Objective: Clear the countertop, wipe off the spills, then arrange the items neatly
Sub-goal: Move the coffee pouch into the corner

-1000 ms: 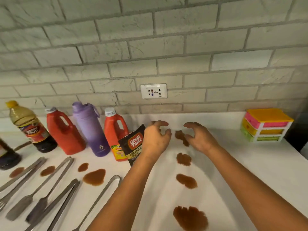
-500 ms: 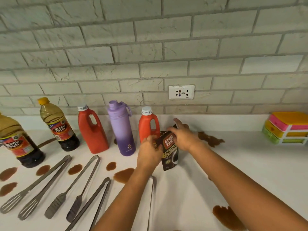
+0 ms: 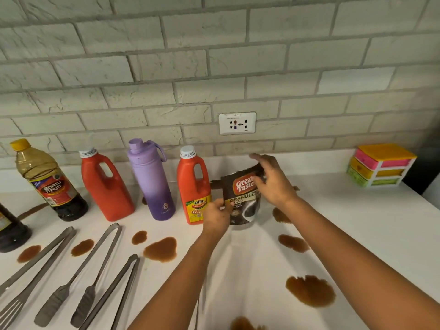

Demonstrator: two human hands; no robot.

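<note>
I see both hands on the coffee pouch at centre frame: my left hand has its grip pinched on the lower left edge, my right hand clasps the top. It stands on the white bench, just right of the orange ketchup bottle, brown spills around it.

A wall of pale grey, rough-faced brick laid in staggered courses fills the upper half of the view; a white socket plate is set into it low down, near the middle; below runs a white countertop, evenly lit; at far right a dark gap borders the wall.
</note>
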